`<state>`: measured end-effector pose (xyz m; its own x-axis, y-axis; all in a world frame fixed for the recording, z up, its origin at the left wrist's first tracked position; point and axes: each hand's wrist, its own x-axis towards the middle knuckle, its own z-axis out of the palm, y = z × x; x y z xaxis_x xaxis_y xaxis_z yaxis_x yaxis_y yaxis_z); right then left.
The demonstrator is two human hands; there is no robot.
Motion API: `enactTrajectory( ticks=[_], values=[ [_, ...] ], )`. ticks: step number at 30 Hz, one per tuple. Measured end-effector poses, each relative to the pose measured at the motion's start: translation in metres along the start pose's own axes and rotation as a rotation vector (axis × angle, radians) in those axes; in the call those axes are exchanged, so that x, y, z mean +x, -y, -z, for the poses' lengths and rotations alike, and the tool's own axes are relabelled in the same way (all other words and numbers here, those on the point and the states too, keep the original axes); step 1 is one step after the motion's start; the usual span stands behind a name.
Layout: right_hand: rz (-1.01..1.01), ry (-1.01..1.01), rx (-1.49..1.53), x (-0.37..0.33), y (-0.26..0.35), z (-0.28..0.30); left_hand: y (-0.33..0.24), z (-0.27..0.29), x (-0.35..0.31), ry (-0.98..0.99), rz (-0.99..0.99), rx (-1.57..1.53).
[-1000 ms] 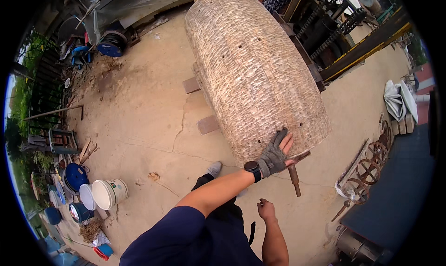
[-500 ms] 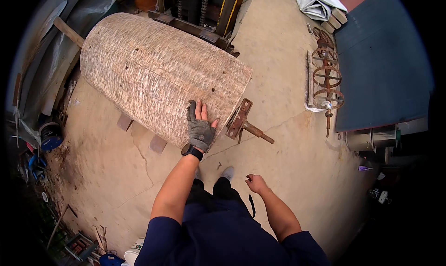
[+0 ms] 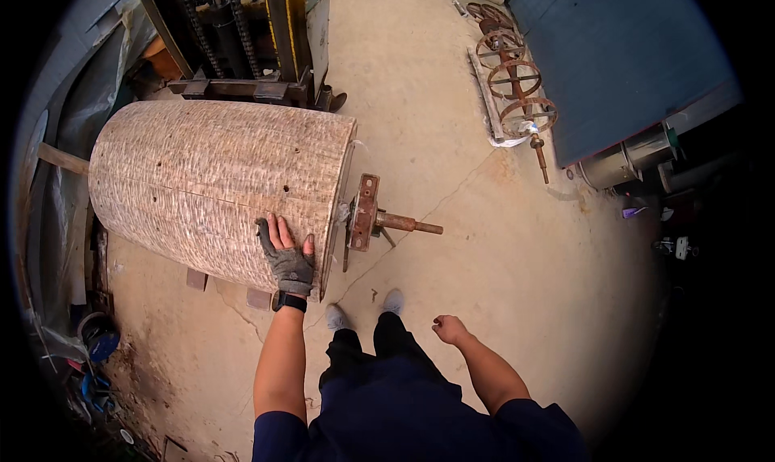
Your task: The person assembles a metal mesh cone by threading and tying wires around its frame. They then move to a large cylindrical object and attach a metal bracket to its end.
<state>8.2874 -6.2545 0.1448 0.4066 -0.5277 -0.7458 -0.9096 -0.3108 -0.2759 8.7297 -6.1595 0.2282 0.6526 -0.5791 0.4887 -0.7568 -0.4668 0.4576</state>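
Observation:
A big cylindrical drum (image 3: 210,171) with a rough, pale brown, chipped-looking surface and a few small dark holes lies on its side before me. My left hand (image 3: 289,262), in a grey glove with bare fingertips, rests flat on the drum near its right end, fingers spread. From that end a rusty bracket (image 3: 363,212) stands out, with a rusty shaft (image 3: 408,223) pointing right. My right hand (image 3: 450,330) hangs bare at my side, apart from everything, its fingers loosely curled with nothing visible in them.
Behind the drum stands a forklift mast (image 3: 284,34) with chains. Low blocks (image 3: 258,299) sit by its near side. A rusty shaft with rings (image 3: 514,79) lies at the right, beside a blue-grey panel (image 3: 622,58) and metal cylinders (image 3: 611,169). Clutter lines the left edge.
My view has turned and shifted, so the drum now appears lower and farther left. Both my feet show more fully. The left hand remains flat on the drum; the right still hangs curled.

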Motion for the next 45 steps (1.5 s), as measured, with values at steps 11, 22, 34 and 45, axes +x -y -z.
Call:
enactTrajectory(
  ticks=[11,22,34,45],
  values=[
    [0.049,-0.034,0.15,0.015,0.009,-0.004,-0.012,-0.003,0.001,0.005,-0.031,0.036],
    [-0.043,-0.004,0.122,-0.001,-0.03,-0.009,0.001,-0.003,-0.005,0.006,0.011,0.071],
    [0.137,0.021,0.034,0.005,0.011,0.006,0.005,0.0,-0.009,0.032,0.077,0.01],
    [0.136,0.077,0.258,0.07,0.061,-0.007,0.177,-0.054,-0.214,-0.316,1.17,-0.503]
  ],
)
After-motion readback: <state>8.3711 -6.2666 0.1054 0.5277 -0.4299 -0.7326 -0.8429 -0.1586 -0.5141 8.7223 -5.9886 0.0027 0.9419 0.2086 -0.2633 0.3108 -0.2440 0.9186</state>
